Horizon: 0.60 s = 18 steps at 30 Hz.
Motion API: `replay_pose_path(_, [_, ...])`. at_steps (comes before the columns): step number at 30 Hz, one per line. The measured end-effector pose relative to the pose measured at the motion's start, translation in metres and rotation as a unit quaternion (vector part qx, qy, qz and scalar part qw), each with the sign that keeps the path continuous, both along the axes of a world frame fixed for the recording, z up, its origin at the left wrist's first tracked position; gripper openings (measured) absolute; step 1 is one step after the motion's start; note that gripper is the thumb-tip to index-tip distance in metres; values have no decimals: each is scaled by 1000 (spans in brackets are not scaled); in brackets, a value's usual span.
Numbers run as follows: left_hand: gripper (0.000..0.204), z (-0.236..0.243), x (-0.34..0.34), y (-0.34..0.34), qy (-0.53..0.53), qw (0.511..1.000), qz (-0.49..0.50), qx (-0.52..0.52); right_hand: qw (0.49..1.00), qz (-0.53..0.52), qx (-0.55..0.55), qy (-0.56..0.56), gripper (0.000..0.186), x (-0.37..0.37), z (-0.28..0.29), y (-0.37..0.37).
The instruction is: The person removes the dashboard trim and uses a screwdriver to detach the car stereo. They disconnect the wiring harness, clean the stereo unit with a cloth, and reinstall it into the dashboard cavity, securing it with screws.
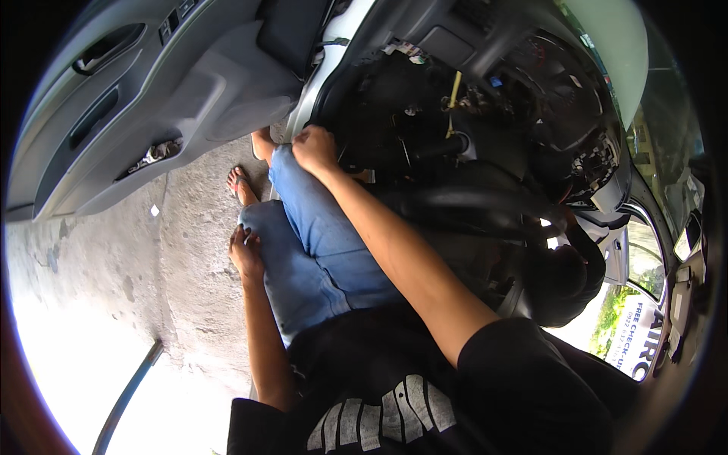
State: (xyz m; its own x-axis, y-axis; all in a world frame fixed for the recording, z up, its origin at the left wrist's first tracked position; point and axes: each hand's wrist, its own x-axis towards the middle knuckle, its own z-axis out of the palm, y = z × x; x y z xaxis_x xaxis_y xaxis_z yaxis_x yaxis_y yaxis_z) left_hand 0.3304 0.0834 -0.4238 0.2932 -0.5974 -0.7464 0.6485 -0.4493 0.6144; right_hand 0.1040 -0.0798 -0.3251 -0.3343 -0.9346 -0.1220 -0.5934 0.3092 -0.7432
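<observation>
I sit sideways in a car, wearing blue jeans (349,273). My right hand (315,149) rests on the upper knee with its fingers curled; whatever they may hold is hidden. My left hand (246,250) is at the other knee, against the denim, fingers loosely bent and apart with nothing visible in them. My bare feet in flip-flops (240,182) are outside the door sill. Right of my right hand lies the dark footwell, where a yellow strip (455,91) hangs among exposed parts.
The open grey door (212,83) is on my left above concrete ground (121,273). The steering wheel (470,201) is by my right forearm. An opened dashboard (576,114) spans the upper right. A dark shape beyond the wheel is hard to make out. A printed white sign shows outside.
</observation>
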Motion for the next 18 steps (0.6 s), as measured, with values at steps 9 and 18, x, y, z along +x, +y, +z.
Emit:
replay_pose_path(9, [31,15,-8,1,-197,978,-60,15,938,-79,312,127,48,-104,-184,-43])
replay_pose_path(18, [28,3,-17,-16,-282,948,-146,38,879,-139,269,367,38,-235,-284,-63])
